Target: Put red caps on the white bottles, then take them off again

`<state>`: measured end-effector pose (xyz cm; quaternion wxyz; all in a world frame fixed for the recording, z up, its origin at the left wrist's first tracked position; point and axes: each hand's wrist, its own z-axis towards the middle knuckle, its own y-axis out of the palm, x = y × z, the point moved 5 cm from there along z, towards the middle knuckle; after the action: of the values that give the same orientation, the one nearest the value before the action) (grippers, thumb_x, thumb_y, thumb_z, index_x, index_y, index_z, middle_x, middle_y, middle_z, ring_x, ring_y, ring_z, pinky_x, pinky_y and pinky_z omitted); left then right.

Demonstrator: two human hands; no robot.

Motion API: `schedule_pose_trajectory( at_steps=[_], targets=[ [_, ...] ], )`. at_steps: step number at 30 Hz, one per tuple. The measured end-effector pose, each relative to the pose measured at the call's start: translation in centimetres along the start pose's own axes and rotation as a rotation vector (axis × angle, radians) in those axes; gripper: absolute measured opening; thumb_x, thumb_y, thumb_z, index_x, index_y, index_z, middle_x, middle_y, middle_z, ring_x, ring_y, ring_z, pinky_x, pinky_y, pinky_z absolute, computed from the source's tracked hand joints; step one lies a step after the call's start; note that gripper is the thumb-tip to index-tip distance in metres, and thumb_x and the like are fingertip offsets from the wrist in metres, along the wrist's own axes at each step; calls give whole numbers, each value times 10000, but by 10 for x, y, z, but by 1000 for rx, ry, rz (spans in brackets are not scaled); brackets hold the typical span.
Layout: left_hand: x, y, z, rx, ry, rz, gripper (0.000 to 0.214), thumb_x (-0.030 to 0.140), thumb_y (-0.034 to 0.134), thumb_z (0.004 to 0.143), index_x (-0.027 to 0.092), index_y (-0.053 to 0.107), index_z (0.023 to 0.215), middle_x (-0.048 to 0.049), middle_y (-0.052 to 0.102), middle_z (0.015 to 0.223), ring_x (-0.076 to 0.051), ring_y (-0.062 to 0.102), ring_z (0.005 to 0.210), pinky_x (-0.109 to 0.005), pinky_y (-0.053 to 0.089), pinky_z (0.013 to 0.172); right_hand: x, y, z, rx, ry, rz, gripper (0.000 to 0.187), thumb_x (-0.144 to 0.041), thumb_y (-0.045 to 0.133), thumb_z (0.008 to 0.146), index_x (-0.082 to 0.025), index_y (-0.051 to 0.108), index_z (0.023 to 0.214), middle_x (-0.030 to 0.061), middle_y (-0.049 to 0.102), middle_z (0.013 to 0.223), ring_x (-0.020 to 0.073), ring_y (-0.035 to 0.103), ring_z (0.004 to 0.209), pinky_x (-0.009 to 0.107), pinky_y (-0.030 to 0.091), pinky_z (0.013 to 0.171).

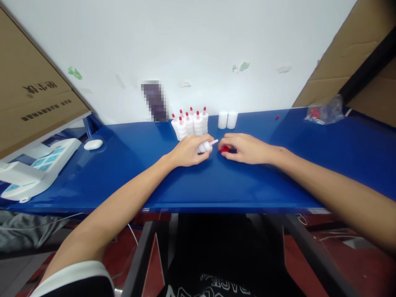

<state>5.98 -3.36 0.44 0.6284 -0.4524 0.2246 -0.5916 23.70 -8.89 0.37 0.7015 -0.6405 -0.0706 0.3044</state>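
My left hand (189, 151) is closed around a small white bottle (206, 145) lying sideways, its white nozzle pointing right. My right hand (246, 148) pinches a small red cap (224, 149) just to the right of the nozzle tip. Both hands rest on the blue table (130, 173). Behind them stands a cluster of several white bottles with red caps (190, 122), and two white bottles without caps (227, 119) stand to its right.
A clear bag of red caps (323, 110) lies at the back right, and a single red cap (277, 117) lies near it. A white device (34, 169) and a white oval object (93, 144) sit at the left. Cardboard boxes (34, 95) flank both sides.
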Motion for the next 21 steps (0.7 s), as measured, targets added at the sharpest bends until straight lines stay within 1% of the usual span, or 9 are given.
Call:
schedule_pose_trajectory(
  at_steps=[9, 12, 15, 18, 21],
  targets=[
    [1, 0, 1, -16, 1, -8, 259, 284, 580, 905, 189, 654, 1134, -41, 762, 986, -163, 670, 765, -287, 503, 723, -2, -1, 0, -1, -8, -2, 198, -322, 578, 906, -214, 680, 1038, 77, 676, 988, 223, 618, 841, 323, 411, 710],
    [0, 0, 1, -21, 1, -11, 256, 287, 583, 907, 194, 652, 1136, -38, 759, 979, -161, 665, 755, -284, 497, 711, -2, -3, -1, 18, -21, 5, 267, -346, 581, 914, -213, 678, 1124, 77, 685, 987, 222, 612, 829, 323, 404, 707],
    [1, 0, 1, -38, -4, -7, 256, 298, 576, 928, 197, 644, 1153, -35, 753, 967, -160, 660, 743, -278, 485, 696, -5, -10, -2, 84, -31, 40, 314, -381, 549, 955, -200, 664, 1184, 50, 669, 886, 196, 578, 746, 319, 390, 693],
    [7, 2, 3, -69, 14, 22, 283, 327, 563, 961, 187, 623, 1200, -50, 741, 964, -176, 664, 757, -278, 474, 682, -15, -18, -5, 180, -54, 89, 289, -421, 522, 985, -192, 663, 1090, 13, 618, 754, 169, 531, 661, 310, 374, 673],
    [13, 5, 5, -97, 30, 24, 342, 362, 559, 990, 184, 583, 1281, -74, 744, 1032, -204, 690, 821, -288, 483, 693, -26, -22, -8, 243, -79, 113, 263, -430, 515, 990, -201, 629, 928, 6, 602, 713, 155, 504, 623, 306, 364, 656]
  ],
)
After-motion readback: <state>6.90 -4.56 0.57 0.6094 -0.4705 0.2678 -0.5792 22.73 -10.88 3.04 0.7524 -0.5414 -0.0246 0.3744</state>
